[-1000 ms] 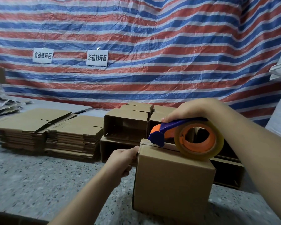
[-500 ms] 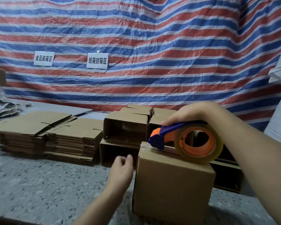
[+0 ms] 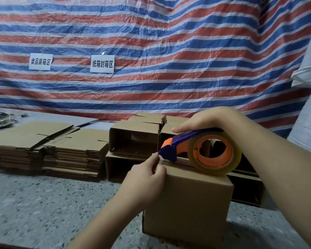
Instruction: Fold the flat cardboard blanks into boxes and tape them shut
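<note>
The box (image 3: 187,200) stood on the worktop (image 3: 34,203) at 5 o'clock, being taped. The right hand (image 3: 205,121) gripped the tape dispenser (image 3: 201,151) on its top seam; the left hand (image 3: 147,178) pinched the tape end at the near edge. Next, probably, a steady pull along the seam.

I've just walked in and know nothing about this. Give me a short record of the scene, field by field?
Workplace: speckled table before a striped tarp
Box being sealed: cardboard box, upright, flaps closed
Right hand: grips tape dispenser, roll resting on the box top
Left hand: pinches at the box's top left edge, by the dispenser's tip
Flat blanks: stacked at left
Open boxes: stacked behind
</note>
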`<state>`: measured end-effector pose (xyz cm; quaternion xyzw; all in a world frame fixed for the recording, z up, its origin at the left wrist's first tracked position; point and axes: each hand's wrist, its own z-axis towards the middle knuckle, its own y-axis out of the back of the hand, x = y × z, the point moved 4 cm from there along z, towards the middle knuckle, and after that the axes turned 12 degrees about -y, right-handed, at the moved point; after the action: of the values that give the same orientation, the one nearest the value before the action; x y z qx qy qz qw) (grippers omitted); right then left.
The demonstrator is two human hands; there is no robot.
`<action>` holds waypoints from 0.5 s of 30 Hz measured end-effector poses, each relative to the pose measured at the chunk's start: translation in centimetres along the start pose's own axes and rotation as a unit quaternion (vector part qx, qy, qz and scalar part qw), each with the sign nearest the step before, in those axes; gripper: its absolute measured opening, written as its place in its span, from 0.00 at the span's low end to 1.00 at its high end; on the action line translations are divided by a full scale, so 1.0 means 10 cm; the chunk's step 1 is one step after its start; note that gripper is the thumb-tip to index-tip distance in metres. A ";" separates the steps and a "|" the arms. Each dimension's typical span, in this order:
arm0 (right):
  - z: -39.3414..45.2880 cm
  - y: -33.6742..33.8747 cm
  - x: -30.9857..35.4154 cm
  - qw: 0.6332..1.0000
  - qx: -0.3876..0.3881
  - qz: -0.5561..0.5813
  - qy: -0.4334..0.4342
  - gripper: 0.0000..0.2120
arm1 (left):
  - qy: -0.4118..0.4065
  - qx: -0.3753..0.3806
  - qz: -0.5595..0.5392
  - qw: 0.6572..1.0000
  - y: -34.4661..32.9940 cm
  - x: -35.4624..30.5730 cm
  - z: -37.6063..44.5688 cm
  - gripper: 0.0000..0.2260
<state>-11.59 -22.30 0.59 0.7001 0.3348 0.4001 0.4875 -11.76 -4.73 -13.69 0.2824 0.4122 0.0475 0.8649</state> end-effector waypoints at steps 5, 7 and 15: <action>-0.04 0.01 0.03 1.000 0.020 -0.020 0.006 0.17 | -0.037 -0.006 0.172 0.984 0.03 -0.07 0.01 0.21; -0.04 0.05 0.00 0.999 0.014 -0.029 -0.001 0.16 | -0.047 -0.015 0.217 0.975 0.04 -0.10 0.02 0.21; -0.04 0.19 -0.50 0.995 0.032 -0.004 -0.092 0.30 | -0.059 -0.010 0.253 0.966 0.06 -0.10 0.02 0.23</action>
<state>-14.09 -26.95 1.34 0.7478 0.3037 0.3217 0.4951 -12.13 -4.62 -12.58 0.3712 0.2754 0.2518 0.8503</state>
